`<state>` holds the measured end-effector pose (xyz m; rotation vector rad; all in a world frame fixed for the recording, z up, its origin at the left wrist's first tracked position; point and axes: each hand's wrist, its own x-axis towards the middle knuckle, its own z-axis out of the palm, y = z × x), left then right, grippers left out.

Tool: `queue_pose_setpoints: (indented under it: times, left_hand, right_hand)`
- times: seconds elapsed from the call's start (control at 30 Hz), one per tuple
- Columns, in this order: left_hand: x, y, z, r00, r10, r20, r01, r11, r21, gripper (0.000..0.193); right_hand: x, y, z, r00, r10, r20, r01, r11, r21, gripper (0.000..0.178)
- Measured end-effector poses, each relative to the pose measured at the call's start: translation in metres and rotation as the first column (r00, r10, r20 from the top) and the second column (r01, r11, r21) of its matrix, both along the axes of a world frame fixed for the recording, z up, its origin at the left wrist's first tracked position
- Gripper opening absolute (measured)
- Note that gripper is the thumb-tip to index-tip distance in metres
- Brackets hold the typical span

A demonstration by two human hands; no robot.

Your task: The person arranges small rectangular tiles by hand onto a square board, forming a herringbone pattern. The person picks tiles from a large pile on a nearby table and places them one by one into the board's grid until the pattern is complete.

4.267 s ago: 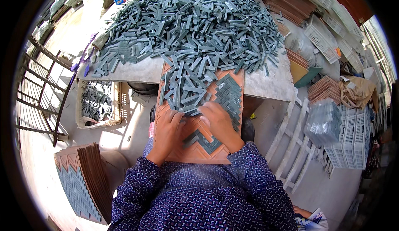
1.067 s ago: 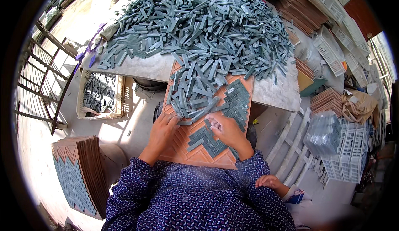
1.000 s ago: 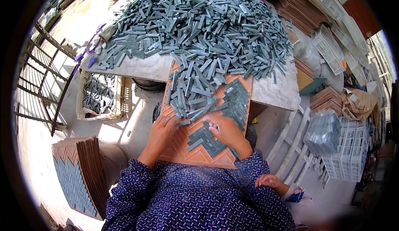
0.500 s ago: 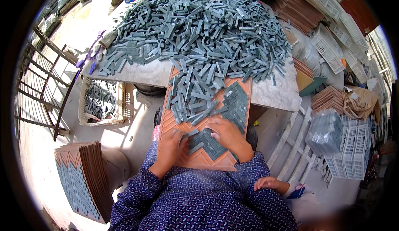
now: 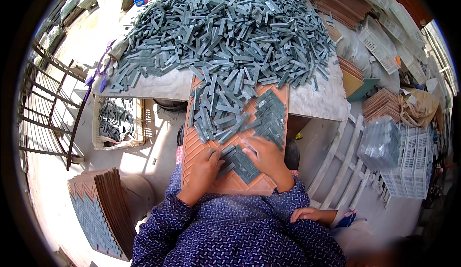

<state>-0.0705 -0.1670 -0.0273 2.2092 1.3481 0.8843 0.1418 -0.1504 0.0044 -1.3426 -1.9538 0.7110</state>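
An orange grooved tray [image 5: 259, 185] lies before me, its far end at the table. Grey-green stone strips [image 5: 247, 168] fill part of its near grooves in a herringbone pattern, and another laid patch [image 5: 271, 118] runs along its right side. My left hand [image 5: 205, 168], fingers curled closed, touches the left edge of the near patch; whatever it grips is hidden. Above that patch, my right hand [image 5: 266, 156] has bent fingers closed at its upper edge, their tips partly hidden. Loose strips [image 5: 221, 108] cover the tray's upper left.
A large strip heap [image 5: 225, 31] covers the table [image 5: 317, 104]. Left are a crate [image 5: 142, 123] of dark pieces and stacked trays [image 5: 103, 209]. Right are a slatted pallet [image 5: 331, 171], white crates [image 5: 408, 166] and another person's hand [image 5: 312, 214] near my right sleeve.
The strip formerly in my left fingers now lies against the near patch. My left hand has moved slightly right; my right hand shifts a little, still over the patch. The view has tilted slightly.
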Motion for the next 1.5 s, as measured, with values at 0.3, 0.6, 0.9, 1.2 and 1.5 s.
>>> queue_pose_setpoints:
  times: [0.3,0.6,0.9,1.2,1.5]
  left_hand:
    - [0.001,0.0,-0.001,0.989,0.085,0.122,-0.069,0.989,-0.128,0.017]
    - [0.011,0.014,-0.014,0.996,0.054,0.065,-0.055,0.998,0.009,0.013]
    - [-0.007,0.036,0.006,0.986,0.12,0.114,-0.119,0.993,-0.014,0.022]
    - [0.005,0.052,0.009,0.988,0.029,-0.149,-0.007,0.988,0.151,0.028]
    - [0.0,0.047,-0.003,0.982,-0.008,-0.19,0.063,0.956,0.288,0.035]
  right_hand:
    - [0.01,-0.005,0.003,0.994,-0.088,-0.069,0.087,0.996,-0.014,0.021]
    - [0.01,0.012,0.0,0.995,-0.096,0.037,0.092,0.99,0.103,0.018]
    - [0.005,0.055,-0.012,0.952,0.018,0.306,-0.108,0.954,0.278,0.03]
    - [0.007,0.043,-0.001,0.951,-0.091,-0.297,0.026,0.976,-0.217,0.028]
    - [0.001,0.037,-0.016,0.983,0.034,-0.181,-0.073,0.974,-0.215,0.024]
